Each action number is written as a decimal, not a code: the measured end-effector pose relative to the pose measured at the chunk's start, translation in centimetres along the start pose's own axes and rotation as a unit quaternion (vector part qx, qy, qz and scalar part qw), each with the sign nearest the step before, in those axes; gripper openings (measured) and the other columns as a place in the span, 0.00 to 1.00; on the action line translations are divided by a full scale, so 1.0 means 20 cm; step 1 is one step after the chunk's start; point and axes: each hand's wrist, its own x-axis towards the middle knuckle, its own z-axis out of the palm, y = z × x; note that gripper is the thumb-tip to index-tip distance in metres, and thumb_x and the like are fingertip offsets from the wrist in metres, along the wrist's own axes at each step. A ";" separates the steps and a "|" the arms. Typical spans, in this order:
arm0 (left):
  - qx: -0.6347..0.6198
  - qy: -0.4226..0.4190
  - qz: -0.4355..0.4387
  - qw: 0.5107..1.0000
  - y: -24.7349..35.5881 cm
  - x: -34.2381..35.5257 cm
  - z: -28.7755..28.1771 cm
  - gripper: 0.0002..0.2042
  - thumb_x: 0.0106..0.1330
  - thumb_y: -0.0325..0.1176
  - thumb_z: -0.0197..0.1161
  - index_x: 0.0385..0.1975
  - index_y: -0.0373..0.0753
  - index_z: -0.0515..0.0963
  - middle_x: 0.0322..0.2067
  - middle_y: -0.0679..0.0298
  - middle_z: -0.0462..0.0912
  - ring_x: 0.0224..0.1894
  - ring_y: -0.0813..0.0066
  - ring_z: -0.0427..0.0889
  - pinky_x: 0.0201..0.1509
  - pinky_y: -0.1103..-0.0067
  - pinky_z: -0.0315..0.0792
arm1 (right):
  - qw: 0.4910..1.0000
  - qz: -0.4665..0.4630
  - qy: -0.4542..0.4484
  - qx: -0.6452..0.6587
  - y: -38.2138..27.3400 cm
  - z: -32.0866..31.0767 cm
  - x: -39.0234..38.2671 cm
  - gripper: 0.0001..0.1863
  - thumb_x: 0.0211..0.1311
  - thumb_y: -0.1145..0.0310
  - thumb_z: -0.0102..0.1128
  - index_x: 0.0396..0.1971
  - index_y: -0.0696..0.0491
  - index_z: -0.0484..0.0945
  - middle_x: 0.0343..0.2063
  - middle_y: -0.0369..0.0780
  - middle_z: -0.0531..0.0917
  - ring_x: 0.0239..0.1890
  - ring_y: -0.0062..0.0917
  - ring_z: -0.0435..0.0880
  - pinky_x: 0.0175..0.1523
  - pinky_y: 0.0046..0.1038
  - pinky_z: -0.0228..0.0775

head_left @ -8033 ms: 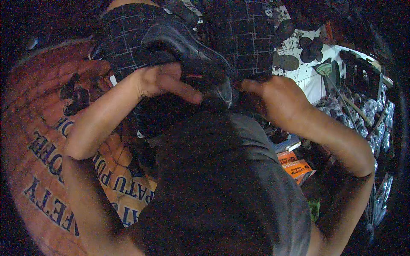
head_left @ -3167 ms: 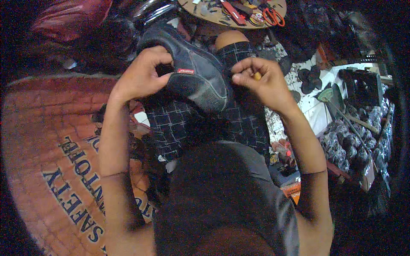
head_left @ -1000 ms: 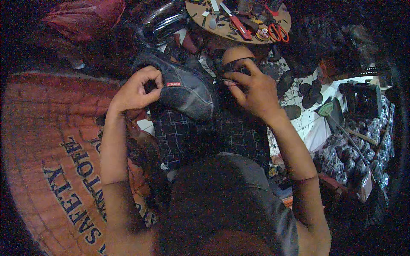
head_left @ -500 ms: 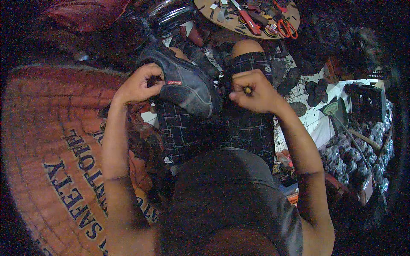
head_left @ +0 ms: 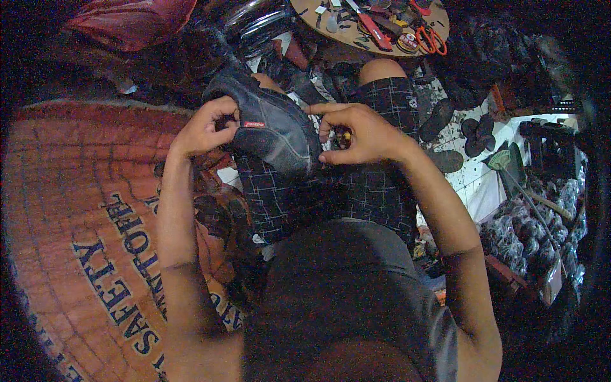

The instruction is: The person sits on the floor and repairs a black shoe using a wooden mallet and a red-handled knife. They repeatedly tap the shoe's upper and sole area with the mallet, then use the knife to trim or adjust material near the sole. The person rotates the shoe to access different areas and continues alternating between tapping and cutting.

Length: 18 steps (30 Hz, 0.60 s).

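Between the fingers of the left hand [head_left: 202,132] and the right hand [head_left: 368,135] sits one dark grey shoe [head_left: 278,141], with one red tag [head_left: 255,124] just right of the left fingertips. The left fingers and thumb pinch its side narrowly. The right thumb and forefinger stand wide apart at the shoe's right edge – whether both touch it, I cannot tell – while the other fingers curl round one small yellow-ended object [head_left: 347,135]. Below the fingers are two checked trouser legs [head_left: 379,194]. Well beyond the fingertips, one round tabletop [head_left: 347,35] carries one pair of orange-handled scissors [head_left: 431,41] and one red tool [head_left: 378,37].
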 end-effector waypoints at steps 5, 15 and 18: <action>-0.028 0.037 0.012 0.999 0.02 -0.02 0.02 0.05 0.55 0.27 0.60 0.27 0.34 0.71 0.28 0.65 0.68 0.34 0.75 0.67 0.39 0.77 0.64 | 0.987 0.023 -0.049 0.153 -0.01 -0.03 -0.01 0.18 0.48 0.68 0.79 0.39 0.54 0.83 0.52 0.38 0.81 0.33 0.11 0.76 0.32 0.17 0.67; -0.087 -0.042 0.034 0.995 0.18 0.14 0.30 0.05 0.55 0.27 0.60 0.25 0.35 0.71 0.26 0.67 0.67 0.31 0.78 0.65 0.35 0.79 0.62 | 0.930 0.129 -0.096 0.332 -0.14 -0.32 -0.44 0.21 0.60 0.58 0.71 0.51 0.51 0.83 0.54 0.34 0.80 0.47 0.15 0.77 0.42 0.18 0.65; -0.133 -0.073 0.052 0.987 0.18 0.20 0.52 0.03 0.55 0.25 0.59 0.27 0.35 0.72 0.28 0.67 0.67 0.29 0.79 0.65 0.33 0.79 0.61 | 0.916 0.190 -0.107 0.337 -0.19 -0.29 -0.56 0.21 0.62 0.56 0.68 0.51 0.52 0.83 0.53 0.34 0.80 0.46 0.16 0.77 0.44 0.18 0.63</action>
